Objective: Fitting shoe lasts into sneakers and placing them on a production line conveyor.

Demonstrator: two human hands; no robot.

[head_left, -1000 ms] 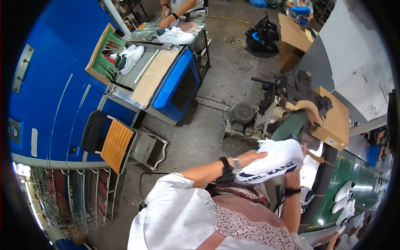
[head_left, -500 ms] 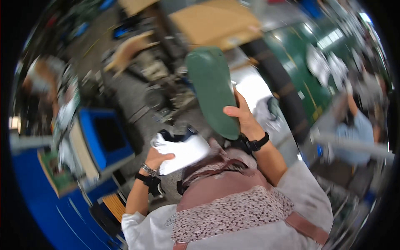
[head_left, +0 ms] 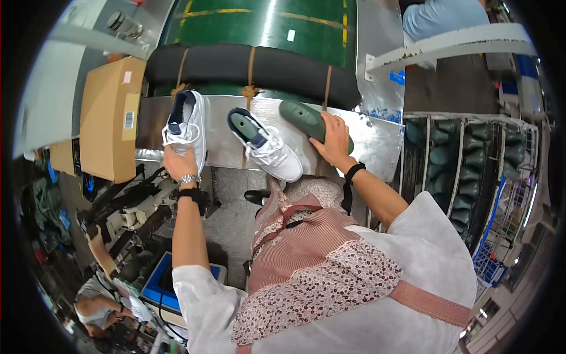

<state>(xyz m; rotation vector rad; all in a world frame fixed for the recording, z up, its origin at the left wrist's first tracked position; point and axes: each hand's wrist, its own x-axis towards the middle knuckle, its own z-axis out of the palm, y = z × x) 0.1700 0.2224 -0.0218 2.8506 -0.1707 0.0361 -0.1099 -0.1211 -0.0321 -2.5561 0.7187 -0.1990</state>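
My left hand grips a white sneaker by its toe end. The shoe has white laces and a dark navy lining, and rests on a metal ledge. On the right, my right hand is closed around a dark green shoe last, which lies slanted along the ledge. Between the two hands, apart from both, a second white sneaker sits with its toe pointing toward me. A green last shows inside its opening.
Past the ledge, a black padded roll tied with cords crosses before a green conveyor belt. A cardboard box stands left. At right is a rack of green lasts. Another person's light-blue sleeve shows at the far right.
My view has swung round to the conveyor ledge. The white sneaker and the green last, both held up in the air before, are now down at the ledge, still in my hands.
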